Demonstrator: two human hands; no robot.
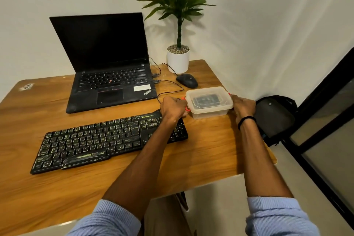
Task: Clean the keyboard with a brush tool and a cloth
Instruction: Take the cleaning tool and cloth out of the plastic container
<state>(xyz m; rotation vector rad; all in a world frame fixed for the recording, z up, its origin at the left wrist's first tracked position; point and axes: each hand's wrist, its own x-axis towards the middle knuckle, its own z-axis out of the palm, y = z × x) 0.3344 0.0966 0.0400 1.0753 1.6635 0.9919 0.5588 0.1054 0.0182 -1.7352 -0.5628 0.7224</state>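
Blue ribbed sleeves (107, 218) fill the bottom edge, and two bare forearms reach away from them over a wooden worktop (201, 161). On that worktop the black keyboard (92, 142) lies flat and a little askew, its keys streaked with pale dust and smears.

The left forearm crosses above the keyboard's right end; whether it touches the keys cannot be told. The left hand (173, 107) sits at the keyboard's far right corner. Its fingers (184, 114) are curled round a red latch on a clear plastic box (209, 101), at the end nearest the keyboard. The box stands on the worktop just beyond the keyboard's right end. The right hand (242, 106), with a dark band (247, 120) on its wrist, grips the box's opposite end, farther from the keyboard. Something dark lies under the lid, but what it is cannot be made out.

Behind the keyboard stands an open black laptop (107, 63), its screen dark. Behind the keyboard's right end are a black mouse (186, 80), thin black cables (172, 83) and a white pot (178, 61) with a leafy green plant.

Right of the keyboard, off the worktop's edge, a dark backpack (274, 117) sits on the pale floor (220, 207) against a black-framed glass panel (323, 113). Pale walls (258, 34) meet in a corner behind the plant.
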